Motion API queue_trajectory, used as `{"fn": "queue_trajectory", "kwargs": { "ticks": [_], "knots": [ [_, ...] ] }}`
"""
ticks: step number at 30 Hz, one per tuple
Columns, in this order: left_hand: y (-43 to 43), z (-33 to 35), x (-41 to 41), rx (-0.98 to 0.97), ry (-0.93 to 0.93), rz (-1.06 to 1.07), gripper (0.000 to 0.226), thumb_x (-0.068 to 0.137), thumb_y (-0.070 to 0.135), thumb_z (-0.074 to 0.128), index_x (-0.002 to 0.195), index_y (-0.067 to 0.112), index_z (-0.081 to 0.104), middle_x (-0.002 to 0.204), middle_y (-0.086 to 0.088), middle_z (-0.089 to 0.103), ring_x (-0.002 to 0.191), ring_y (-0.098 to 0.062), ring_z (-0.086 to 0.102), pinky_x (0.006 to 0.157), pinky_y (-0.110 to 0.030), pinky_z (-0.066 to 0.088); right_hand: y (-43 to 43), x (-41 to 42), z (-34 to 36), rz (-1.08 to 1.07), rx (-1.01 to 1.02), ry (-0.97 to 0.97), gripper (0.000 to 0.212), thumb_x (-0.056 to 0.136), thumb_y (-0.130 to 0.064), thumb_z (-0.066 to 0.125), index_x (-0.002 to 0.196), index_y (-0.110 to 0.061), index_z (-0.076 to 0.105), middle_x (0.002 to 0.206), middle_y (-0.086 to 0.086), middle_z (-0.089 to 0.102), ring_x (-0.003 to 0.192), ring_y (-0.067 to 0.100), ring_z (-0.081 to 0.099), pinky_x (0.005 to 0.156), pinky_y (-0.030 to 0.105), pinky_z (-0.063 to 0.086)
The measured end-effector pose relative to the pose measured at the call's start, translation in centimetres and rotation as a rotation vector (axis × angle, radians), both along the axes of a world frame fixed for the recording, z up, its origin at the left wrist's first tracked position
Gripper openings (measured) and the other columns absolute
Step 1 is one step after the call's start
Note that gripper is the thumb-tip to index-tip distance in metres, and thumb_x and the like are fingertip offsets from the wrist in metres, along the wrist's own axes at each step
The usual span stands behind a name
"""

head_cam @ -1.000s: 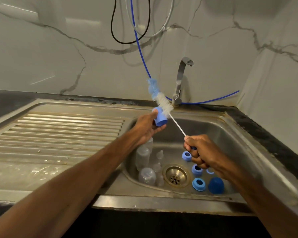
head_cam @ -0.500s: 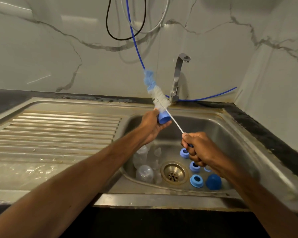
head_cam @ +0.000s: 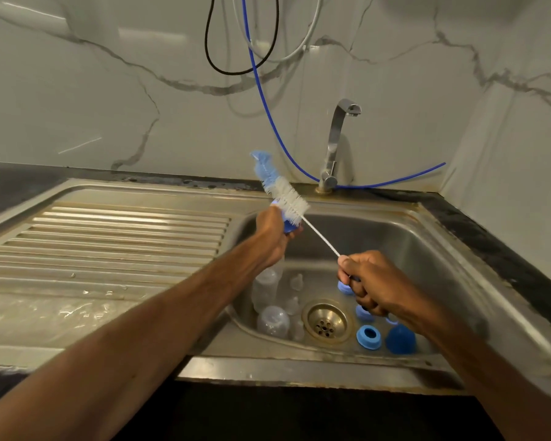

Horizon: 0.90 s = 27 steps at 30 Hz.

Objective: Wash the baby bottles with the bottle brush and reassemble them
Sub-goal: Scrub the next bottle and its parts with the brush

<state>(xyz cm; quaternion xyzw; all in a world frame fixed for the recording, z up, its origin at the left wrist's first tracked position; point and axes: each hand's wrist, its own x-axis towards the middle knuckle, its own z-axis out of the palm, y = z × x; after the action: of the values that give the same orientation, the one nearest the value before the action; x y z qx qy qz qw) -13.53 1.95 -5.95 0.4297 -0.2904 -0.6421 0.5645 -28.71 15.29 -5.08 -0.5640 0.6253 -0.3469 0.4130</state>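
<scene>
Grip unchanged, bottle brush higher.

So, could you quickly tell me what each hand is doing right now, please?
Left hand: closed on a blue bottle cap.
Right hand: closed on the bottle brush handle.

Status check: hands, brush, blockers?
Left hand shut on blue cap. Right hand shut on bottle brush handle; bristles beside cap. Bottles wait in sink. No blockers.
</scene>
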Motion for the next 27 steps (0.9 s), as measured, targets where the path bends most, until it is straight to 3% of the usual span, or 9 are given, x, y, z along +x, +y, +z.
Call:
{"fn": "queue_trajectory", "kwargs": {
  "ticks": [7, 12, 17, 20, 23, 25, 27],
  "knots": [
    [1.9, 0.5, -3.0, -0.04, -0.108, -0.083, 0.026, 0.111, 0.026, 0.037, 0.121, 0.005, 0.05, 0.099, -0.012, 0.06, 0.079, -0.019, 0.061, 0.068, -0.028, 0.055, -0.8, 0.6, 0.5, -0.092, -0.047, -0.025, 0.043, 0.107, -0.028, 0.04, 0.069, -0.012, 0.052, 0.049, 0.0, 0.032, 0.035, 0.009, 0.023, 0.038, 0.016, 0.019],
    [-0.2, 0.5, 0.5, -0.037, -0.057, 0.038, 0.037, 0.112, 0.031, 0.036, 0.133, 0.006, 0.055, 0.101, -0.007, 0.067, 0.08, -0.015, 0.063, 0.062, -0.026, 0.051, 0.1, 0.5, 0.0, -0.013, 0.016, -0.001, 0.044, 0.108, -0.029, 0.04, 0.069, -0.012, 0.051, 0.051, 0.002, 0.032, 0.037, 0.009, 0.023, 0.037, 0.016, 0.02],
    [1.5, 0.9, -2.1, -0.108, -0.127, -0.094, 0.025, 0.108, 0.035, 0.047, 0.112, 0.011, 0.053, 0.095, -0.011, 0.061, 0.077, -0.017, 0.06, 0.068, -0.029, 0.055, -1.0, 0.8, 0.5, -0.104, -0.053, -0.018, 0.042, 0.107, -0.027, 0.04, 0.069, -0.013, 0.05, 0.048, -0.001, 0.031, 0.035, 0.009, 0.023, 0.04, 0.016, 0.019],
    [0.5, 1.0, -1.0, -0.119, -0.086, -0.025, 0.025, 0.109, 0.031, 0.046, 0.12, 0.01, 0.053, 0.102, -0.012, 0.064, 0.079, -0.017, 0.062, 0.066, -0.028, 0.054, 0.1, 0.3, 0.5, -0.027, 0.038, -0.044, 0.04, 0.108, -0.027, 0.038, 0.071, -0.013, 0.048, 0.052, 0.0, 0.031, 0.038, 0.01, 0.022, 0.04, 0.018, 0.018],
    [-0.1, 0.7, 0.7, -0.079, -0.034, -0.003, 0.033, 0.109, 0.031, 0.045, 0.134, 0.01, 0.053, 0.116, -0.012, 0.067, 0.097, -0.022, 0.068, 0.083, -0.036, 0.058, 0.2, 0.2, 0.4, -0.003, 0.072, -0.012, 0.041, 0.108, -0.028, 0.039, 0.07, -0.014, 0.048, 0.052, 0.001, 0.031, 0.038, 0.01, 0.021, 0.039, 0.018, 0.019],
    [0.5, 0.8, 0.0, -0.071, -0.046, -0.065, 0.038, 0.109, 0.033, 0.046, 0.136, 0.007, 0.052, 0.113, -0.011, 0.067, 0.094, -0.021, 0.068, 0.089, -0.038, 0.057, -0.4, 0.5, 0.7, -0.032, 0.045, -0.045, 0.041, 0.108, -0.027, 0.039, 0.07, -0.014, 0.048, 0.051, 0.0, 0.03, 0.038, 0.01, 0.021, 0.039, 0.016, 0.019],
    [1.1, 1.2, -0.9, -0.081, -0.012, -0.113, 0.037, 0.108, 0.032, 0.047, 0.135, 0.007, 0.052, 0.116, -0.013, 0.064, 0.091, -0.02, 0.066, 0.085, -0.036, 0.057, -0.7, 0.7, 1.0, -0.038, 0.027, -0.085, 0.04, 0.107, -0.027, 0.038, 0.07, -0.015, 0.048, 0.051, 0.0, 0.029, 0.038, 0.01, 0.021, 0.04, 0.016, 0.018]
  ]
}}
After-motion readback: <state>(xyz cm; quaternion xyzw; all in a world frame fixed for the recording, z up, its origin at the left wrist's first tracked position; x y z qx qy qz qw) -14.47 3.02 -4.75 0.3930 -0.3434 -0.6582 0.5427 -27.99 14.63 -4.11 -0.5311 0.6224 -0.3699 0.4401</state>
